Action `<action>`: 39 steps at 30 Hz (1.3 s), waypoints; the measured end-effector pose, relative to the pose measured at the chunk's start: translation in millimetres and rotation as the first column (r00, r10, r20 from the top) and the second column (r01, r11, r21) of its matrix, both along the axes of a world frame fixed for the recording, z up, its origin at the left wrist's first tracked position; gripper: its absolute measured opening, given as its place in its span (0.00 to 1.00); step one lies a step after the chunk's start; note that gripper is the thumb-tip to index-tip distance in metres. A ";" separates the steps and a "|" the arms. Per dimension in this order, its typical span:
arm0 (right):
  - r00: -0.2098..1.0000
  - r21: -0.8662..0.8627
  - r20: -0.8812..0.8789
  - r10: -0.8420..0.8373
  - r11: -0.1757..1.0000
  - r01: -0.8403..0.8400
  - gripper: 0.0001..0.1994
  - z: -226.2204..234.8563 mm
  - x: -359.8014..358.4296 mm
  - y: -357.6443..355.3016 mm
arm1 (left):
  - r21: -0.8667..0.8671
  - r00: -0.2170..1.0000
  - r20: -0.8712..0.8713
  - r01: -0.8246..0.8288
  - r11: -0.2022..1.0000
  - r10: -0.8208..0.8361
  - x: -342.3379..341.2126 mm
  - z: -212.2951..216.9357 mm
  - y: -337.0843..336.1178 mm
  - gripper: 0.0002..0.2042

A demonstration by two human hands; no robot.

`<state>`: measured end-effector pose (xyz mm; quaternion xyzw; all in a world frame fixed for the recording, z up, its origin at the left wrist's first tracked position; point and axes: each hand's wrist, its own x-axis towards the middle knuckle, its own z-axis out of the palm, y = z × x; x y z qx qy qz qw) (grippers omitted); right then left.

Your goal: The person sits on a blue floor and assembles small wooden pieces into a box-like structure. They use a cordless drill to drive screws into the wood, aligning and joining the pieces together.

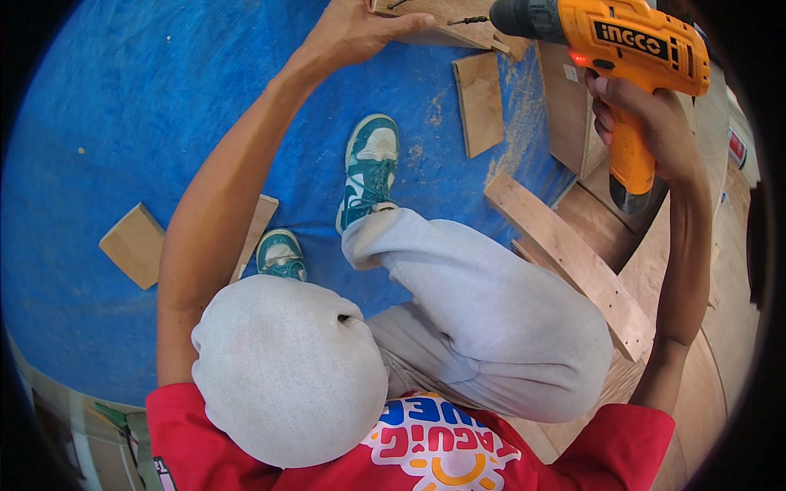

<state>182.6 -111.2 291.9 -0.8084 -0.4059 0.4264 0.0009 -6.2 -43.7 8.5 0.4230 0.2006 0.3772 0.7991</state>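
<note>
Wrapped tight around the handle of an orange drill (622,49), the right hand (643,123) has its fingers closed in a full grip, and the tool points leftward at the top of the view. Its bit (468,20) reaches toward a wooden piece (446,24) lying at the upper edge of the blue floor (123,123). The left hand (356,29) lies flat on that piece, fingers stretched out and pressing down rather than pinching anything.

Judging by where the bit sits, close to the wood's edge, the drilling looks to be under way or about to start; I cannot tell whether the tip has entered. Sawdust is scattered over the blue surface beside a loose rectangular board (479,102), which suggests some cutting or drilling is already done. A long plank with small holes (573,258) lies near the right knee, and another small board (135,244) lies well apart to the left. Several pieces remain loose, so a good share of the work seems left.
</note>
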 end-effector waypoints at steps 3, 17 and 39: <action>1.000 -0.010 -0.007 -0.008 1.000 0.008 0.17 5.1 2.2 -2.4 | -0.049 0.999 0.046 0.008 0.999 -0.006 0.9 -1.1 -0.5 0.32; 0.961 0.524 0.213 -0.174 0.851 0.038 0.14 -181.2 3.8 -250.7 | 0.191 0.879 -0.476 0.134 0.973 -0.027 -33.5 -2.7 12.3 0.23; 0.921 0.558 -0.290 -0.260 0.736 0.383 0.30 -248.5 35.7 -123.7 | 0.057 0.958 -0.282 0.067 0.996 -0.049 -51.0 -5.2 20.8 0.19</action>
